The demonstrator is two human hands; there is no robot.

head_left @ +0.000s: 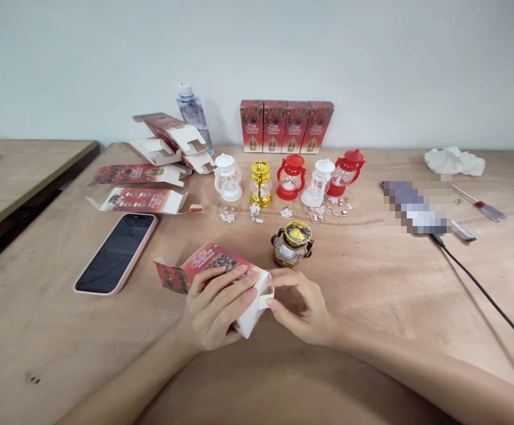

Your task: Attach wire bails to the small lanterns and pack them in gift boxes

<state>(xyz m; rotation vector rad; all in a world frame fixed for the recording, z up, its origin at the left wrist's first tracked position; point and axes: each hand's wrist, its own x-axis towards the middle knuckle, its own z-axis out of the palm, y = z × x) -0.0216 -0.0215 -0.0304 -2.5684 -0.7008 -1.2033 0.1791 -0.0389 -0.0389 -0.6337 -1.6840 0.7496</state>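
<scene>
My left hand [221, 307] is wrapped over a red and white printed cardboard box [212, 258], tilted above the table with its far left flap standing out. At the box's white near end, my right hand [303, 307] pinches a small white tab between thumb and index finger. Just beyond the hands stands a small black-and-gold lantern [294, 242]. Farther back are a gold lantern [261, 183], white lanterns [228, 179] and red lanterns [291, 177] in a row. Thin wire handles and small button cells [226, 212] lie in front of them.
Four-sided red boxes [287, 127] stand along the wall. Flattened and opened boxes [146, 200] and a water bottle [193, 115] are at back left. A phone [117, 254] lies left. On the right are a cabled phone [411, 206], a screwdriver [489, 211] and crumpled tissue [454, 161].
</scene>
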